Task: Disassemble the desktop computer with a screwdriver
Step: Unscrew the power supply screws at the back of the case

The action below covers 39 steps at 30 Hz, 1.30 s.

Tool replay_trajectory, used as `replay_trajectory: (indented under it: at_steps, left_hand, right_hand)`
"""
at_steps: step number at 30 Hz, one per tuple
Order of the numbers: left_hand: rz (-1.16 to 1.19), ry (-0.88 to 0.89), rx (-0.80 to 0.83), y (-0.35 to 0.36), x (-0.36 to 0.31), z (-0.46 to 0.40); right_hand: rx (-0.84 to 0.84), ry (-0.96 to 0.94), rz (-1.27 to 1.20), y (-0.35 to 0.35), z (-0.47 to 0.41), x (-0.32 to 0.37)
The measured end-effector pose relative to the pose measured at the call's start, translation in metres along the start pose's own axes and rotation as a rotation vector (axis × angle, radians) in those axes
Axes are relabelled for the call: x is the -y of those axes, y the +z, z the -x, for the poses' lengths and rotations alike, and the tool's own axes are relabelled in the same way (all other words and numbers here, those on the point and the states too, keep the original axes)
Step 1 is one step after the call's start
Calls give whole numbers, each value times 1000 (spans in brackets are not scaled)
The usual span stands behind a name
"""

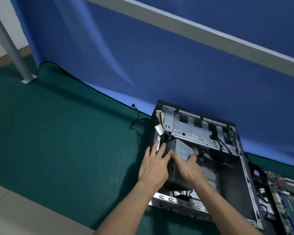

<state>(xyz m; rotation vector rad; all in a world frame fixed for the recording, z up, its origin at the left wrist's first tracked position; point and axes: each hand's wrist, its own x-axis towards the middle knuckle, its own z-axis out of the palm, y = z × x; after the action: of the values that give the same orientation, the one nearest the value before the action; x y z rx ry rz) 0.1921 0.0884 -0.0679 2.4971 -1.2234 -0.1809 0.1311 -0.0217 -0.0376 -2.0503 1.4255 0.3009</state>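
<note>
An open desktop computer case (248, 180) lies on its side on a green mat. A grey power supply unit (180, 168) sits inside its left part. My left hand (153, 165) lies flat, fingers spread, on the unit's left side and the case edge. My right hand (188, 165) grips the top of the power supply near its white label. A bundle of coloured power cables (161, 122) hangs out at the case's upper left. The silver drive cage (199, 131) fills the far end of the case. No screwdriver is visible.
A removed motherboard (288, 197) lies right of the case. A loose black cable (136, 119) trails on the green mat (58, 133). A blue cloth backdrop (159, 56) hangs behind, with a grey metal leg (12, 48) at left and pale floor (15, 209) at lower left.
</note>
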Motion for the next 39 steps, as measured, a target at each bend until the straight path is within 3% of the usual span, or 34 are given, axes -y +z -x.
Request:
replay_trajectory:
  at_steps: [3, 7, 14, 20, 28, 36, 39]
  left_hand:
    - [96, -54, -1, -1, 0, 0]
    - [85, -97, -23, -2, -9, -2]
    - [96, -106, -112, 3, -7, -2]
    - [-16, -123, -110, 1, -7, 2]
    - [-141, -2, -117, -19, -30, -25]
    - [-197, 109, -35, -29, -54, -65]
    - [-74, 73, -35, -46, -72, -78]
  right_hand:
    - [17, 67, -148, 3, 4, 8]
    - [-13, 38, -124, -2, 5, 5]
    - [-7, -189, 30, -44, 23, 14]
    - [-144, -333, 139, -84, 35, 12]
    - [-231, -579, 501, -146, 57, -3]
    - [-276, -628, 474, -205, 70, -34]
    - [-340, -637, 442, -222, 71, -49]
